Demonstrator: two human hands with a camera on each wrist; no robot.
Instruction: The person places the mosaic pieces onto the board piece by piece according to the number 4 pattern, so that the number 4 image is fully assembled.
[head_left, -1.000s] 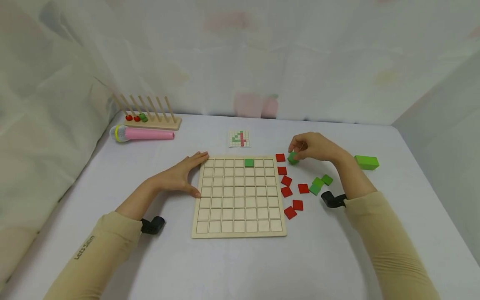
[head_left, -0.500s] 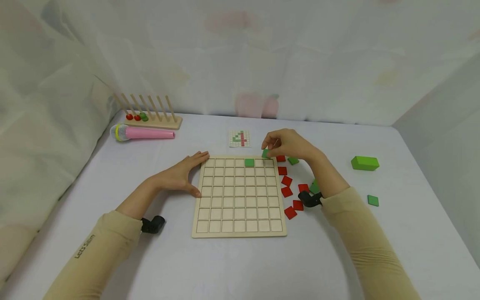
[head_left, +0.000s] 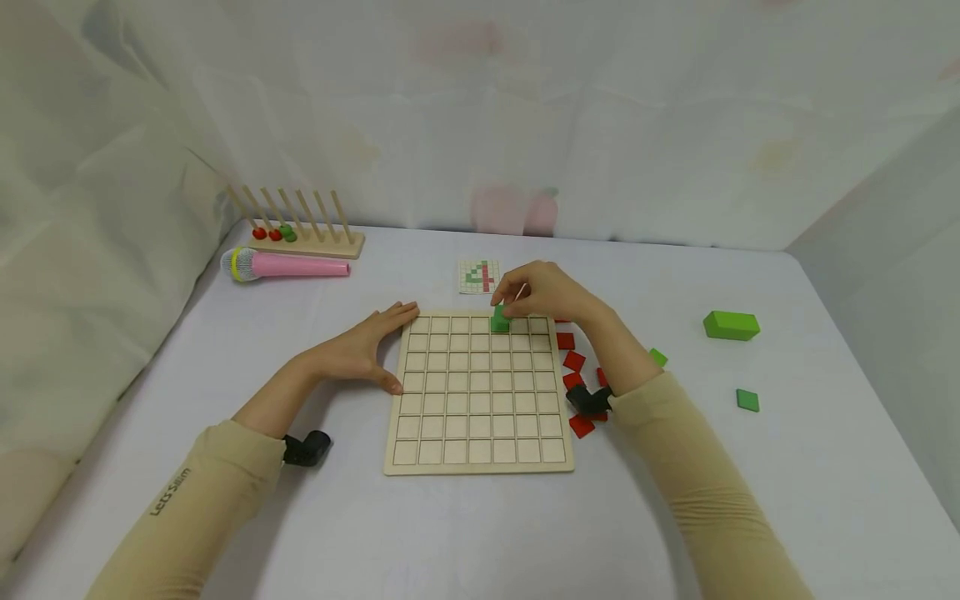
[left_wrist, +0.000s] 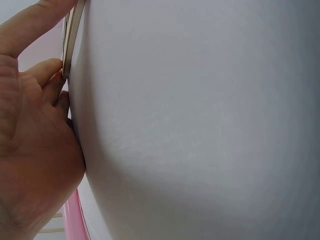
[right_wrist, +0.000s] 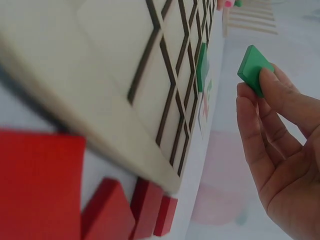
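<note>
My right hand [head_left: 542, 292] pinches a green square tile [right_wrist: 254, 70] between thumb and fingers, tilted and held above the top row of a wooden grid board [head_left: 447, 406]. Another green tile [right_wrist: 202, 67] sits in a top-row cell, partly covered by the held one in the head view. At the board's upper left edge rests my left hand [head_left: 360, 348], thumb and fingers spread apart, touching the rim. In the left wrist view the thumb and fingers of that hand [left_wrist: 37, 145] meet the board's edge [left_wrist: 75, 37].
Several red tiles [head_left: 574, 361] lie along the board's right side, some behind the right wrist. Loose green tiles [head_left: 747, 400] and a green block [head_left: 731, 326] are farther right. Behind the board lies a pattern card [head_left: 472, 277]. A pink microphone [head_left: 300, 265] and peg rack [head_left: 322, 246] stand back left.
The right hand has carried the green tile leftward from among the loose tiles to over the board's top row. A green tile at far right came out from behind the arm. The left hand stays put.
</note>
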